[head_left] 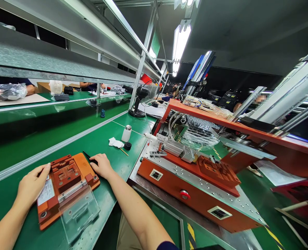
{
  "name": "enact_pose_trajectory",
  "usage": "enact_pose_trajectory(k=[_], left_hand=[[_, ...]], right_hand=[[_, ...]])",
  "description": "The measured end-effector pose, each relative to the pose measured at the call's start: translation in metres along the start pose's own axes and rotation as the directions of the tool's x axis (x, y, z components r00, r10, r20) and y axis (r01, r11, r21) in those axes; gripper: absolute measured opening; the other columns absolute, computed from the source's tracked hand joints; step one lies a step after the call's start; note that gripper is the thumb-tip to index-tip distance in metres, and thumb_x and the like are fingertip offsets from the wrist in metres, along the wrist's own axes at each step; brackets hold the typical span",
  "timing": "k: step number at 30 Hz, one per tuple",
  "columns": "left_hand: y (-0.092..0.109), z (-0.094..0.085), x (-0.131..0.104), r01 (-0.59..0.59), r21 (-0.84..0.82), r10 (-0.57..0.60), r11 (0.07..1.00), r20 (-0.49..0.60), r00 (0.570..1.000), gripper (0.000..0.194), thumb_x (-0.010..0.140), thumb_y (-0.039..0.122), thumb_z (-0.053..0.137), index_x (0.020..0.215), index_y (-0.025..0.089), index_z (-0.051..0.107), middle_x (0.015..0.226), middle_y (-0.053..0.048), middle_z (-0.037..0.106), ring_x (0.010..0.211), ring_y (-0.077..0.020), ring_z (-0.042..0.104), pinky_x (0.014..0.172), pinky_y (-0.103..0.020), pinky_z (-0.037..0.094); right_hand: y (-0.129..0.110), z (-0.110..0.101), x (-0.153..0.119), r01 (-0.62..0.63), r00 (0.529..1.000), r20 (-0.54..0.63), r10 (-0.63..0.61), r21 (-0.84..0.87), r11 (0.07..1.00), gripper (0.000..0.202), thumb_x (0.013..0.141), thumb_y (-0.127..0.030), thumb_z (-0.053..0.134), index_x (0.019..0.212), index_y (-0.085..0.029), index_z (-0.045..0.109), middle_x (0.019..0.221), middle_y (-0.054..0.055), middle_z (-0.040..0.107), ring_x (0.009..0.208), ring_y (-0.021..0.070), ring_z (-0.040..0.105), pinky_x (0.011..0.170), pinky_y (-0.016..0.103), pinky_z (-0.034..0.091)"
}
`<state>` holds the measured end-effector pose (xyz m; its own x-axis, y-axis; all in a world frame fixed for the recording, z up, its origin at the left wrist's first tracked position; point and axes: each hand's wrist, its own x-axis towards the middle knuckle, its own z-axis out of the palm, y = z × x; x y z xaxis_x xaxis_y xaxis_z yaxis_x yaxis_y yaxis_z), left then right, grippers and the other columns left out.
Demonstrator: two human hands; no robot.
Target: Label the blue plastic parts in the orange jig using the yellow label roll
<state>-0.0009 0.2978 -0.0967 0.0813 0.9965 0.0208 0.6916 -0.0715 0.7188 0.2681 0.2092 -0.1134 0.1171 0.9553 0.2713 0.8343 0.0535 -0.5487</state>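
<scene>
An orange-brown fixture block [65, 175] with machined pockets and a white label lies on the green bench in front of me. Its clear hinged cover [79, 211] is swung open toward me. My left hand [33, 185] is closed at the fixture's left edge, thumb along the side near the label; its other fingers are partly hidden. Beyond the fixture's right edge, my right hand [102, 166] has its fingers bent over a thin black pointed tool [86, 155], which lies partly under them. What kind of tool it is I cannot make out.
Ahead stand a white dispenser bottle [126, 133], a black cap [127, 146], white tissue [116, 142] and a small fan [140, 99]. At right is an orange press machine [169, 187] with a red button. Other people sit across the bench, behind a low shelf.
</scene>
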Motion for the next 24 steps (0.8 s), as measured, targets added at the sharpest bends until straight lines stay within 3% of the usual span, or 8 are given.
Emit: enact_pose_trajectory(k=[24], left_hand=[[-0.0015, 0.0003, 0.0025, 0.02, 0.03, -0.021, 0.999, 0.033, 0.999, 0.05, 0.093, 0.055, 0.043, 0.119, 0.022, 0.071, 0.111, -0.008, 0.072, 0.096, -0.0265, 0.061, 0.072, -0.029, 0.041]], right_hand=[[-0.006, -0.0053, -0.0005, -0.006, 1.0, 0.015, 0.006, -0.013, 1.0, 0.022, 0.095, -0.024, 0.064, 0.115, -0.021, 0.07, 0.121, 0.006, 0.07, 0.116, 0.0197, 0.058, 0.103, 0.033, 0.041]])
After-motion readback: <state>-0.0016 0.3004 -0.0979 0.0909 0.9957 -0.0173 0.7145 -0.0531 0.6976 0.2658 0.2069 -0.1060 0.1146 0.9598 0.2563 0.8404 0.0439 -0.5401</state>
